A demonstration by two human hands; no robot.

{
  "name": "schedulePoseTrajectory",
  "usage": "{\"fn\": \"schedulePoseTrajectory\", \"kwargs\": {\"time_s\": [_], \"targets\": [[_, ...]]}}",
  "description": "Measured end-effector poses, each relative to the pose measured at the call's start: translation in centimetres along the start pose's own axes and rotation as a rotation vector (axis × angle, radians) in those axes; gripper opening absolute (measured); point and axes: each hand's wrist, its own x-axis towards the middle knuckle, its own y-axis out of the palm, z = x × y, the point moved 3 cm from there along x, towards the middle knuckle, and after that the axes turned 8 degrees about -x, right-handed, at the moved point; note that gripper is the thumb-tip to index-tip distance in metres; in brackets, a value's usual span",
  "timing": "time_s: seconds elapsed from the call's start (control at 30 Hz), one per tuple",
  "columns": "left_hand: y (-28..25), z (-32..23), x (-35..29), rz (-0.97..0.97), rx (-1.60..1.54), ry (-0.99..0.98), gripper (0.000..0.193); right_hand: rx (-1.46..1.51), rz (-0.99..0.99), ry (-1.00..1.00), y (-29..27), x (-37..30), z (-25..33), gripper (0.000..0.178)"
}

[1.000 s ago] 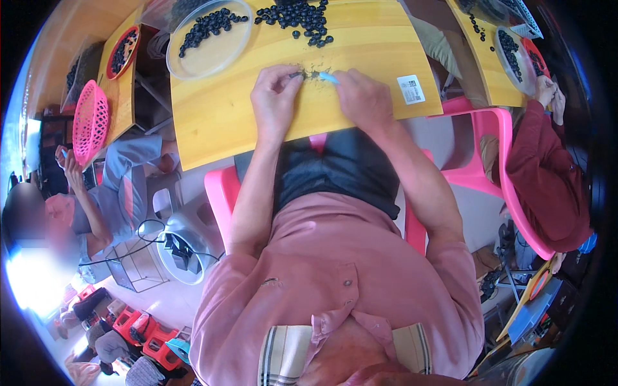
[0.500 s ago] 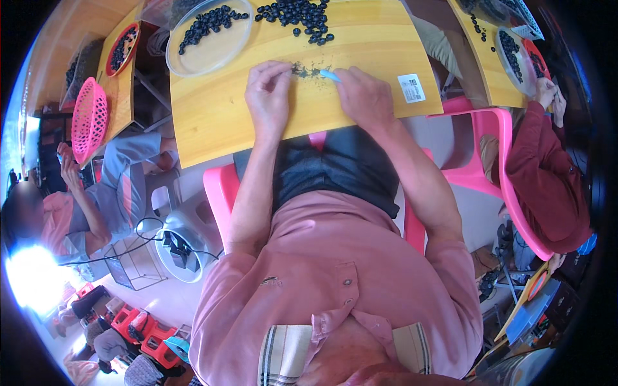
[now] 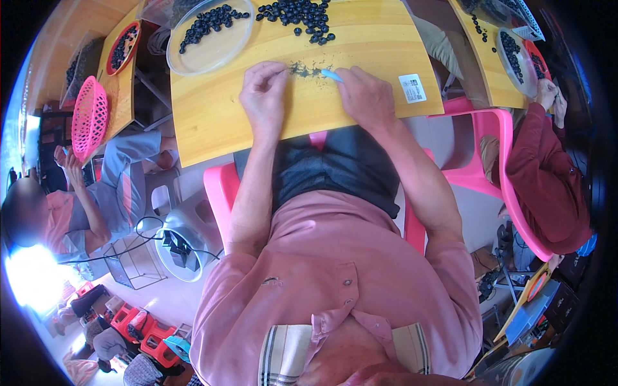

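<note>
Over the near part of the yellow wooden table (image 3: 225,122), my left hand (image 3: 264,93) has its fingers curled into a pinch; whatever they may hold is hidden. To its right, my right hand (image 3: 367,96) is closed round a slim light-blue tool (image 3: 331,75), whose tip points left; its exact kind does not show. Between and just beyond my hands lie dark crumbs or shavings (image 3: 306,69). Farther back is a loose pile of small round black pieces (image 3: 296,14). More such pieces lie in a clear round plastic tray (image 3: 212,63) at the far left.
A white label (image 3: 412,88) is stuck at the table's right side. People work at neighbouring tables on both sides. A pink basket (image 3: 89,119) stands to the left, a pink chair (image 3: 496,148) to the right. A grey bucket-like container (image 3: 183,267) with cables is on the floor.
My left hand has shifted slightly left, away from the crumbs. My right hand and the blue tool stay nearly in place. The person on the left has moved their raised hand.
</note>
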Motion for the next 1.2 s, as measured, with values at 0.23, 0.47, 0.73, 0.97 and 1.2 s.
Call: {"fn": "schedulePoseTrajectory", "kwargs": {"time_s": [0.23, 0.47, 0.73, 0.97, 1.2], "targets": [[0.9, -0.7, -0.6, 0.031, -0.026, -0.046, 0.016, 0.0, -0.017, -0.016, -0.2, -0.1, 0.2, 0.007], [2.0, -1.4, -2.0, 0.104, 0.036, -0.077, 0.031, 0.0, -0.115, -0.062, -0.8, 0.0, 0.6, 0.01], [1.9, 0.0, -2.0, 0.123, 0.038, -0.082, 0.033, 0.008, -0.152, -0.162, -0.6, -0.2, 1.0, 0.012], [2.0, 0.0, -2.1, 0.151, 0.028, -0.086, 0.033, -0.033, -0.159, -0.209, -0.7, -0.3, 1.6, 0.011], [2.3, -0.6, -2.2, 0.169, 0.095, -0.034, 0.032, -0.041, -0.152, -0.221, -0.3, -0.4, 1.4, 0.01]]}}
